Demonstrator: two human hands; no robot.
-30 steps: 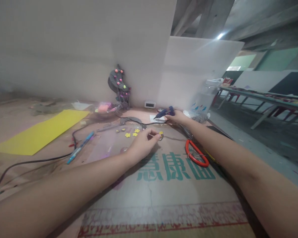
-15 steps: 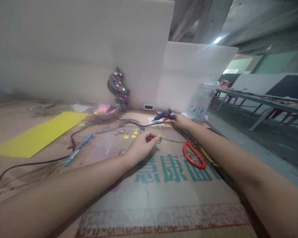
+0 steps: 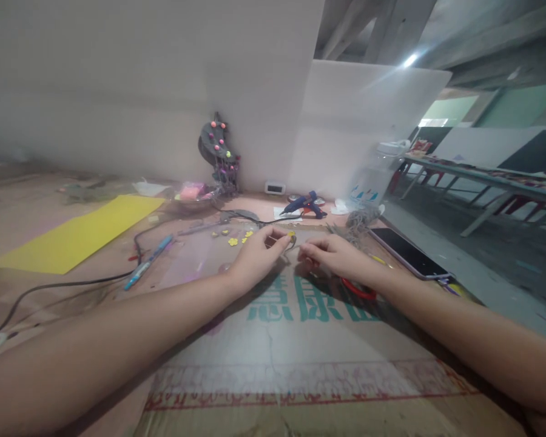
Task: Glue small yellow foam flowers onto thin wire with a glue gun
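Note:
Above the board with green printed characters (image 3: pixel 266 306), my left hand (image 3: pixel 257 255) pinches a small yellow flower (image 3: pixel 292 234) with a thin grey cord curling below it. My right hand (image 3: pixel 332 255) is just to the right, its fingers curled together in a pinch. Whatever sits between those fingertips is too small to make out. Several loose yellow flowers (image 3: pixel 233 241) lie to the left of my left hand. Behind both hands, a dark blue glue gun (image 3: pixel 308 203) rests on the table. Red scissor handles (image 3: pixel 359 290) show partly beneath my right forearm.
A phone (image 3: pixel 412 250) and grey yarn (image 3: pixel 363 220) lie at the right. Left are a blue pen (image 3: pixel 149 262), a yellow sheet (image 3: pixel 82 233) and a black cable (image 3: pixel 73 285). A crescent ornament (image 3: pixel 208 145) stands against the back panel, and a clear jug (image 3: pixel 370 179) is back right.
My right hand has let go of the glue gun and come back toward my left hand, its fingers now closed. My left hand still holds the yellow flower in about the same place.

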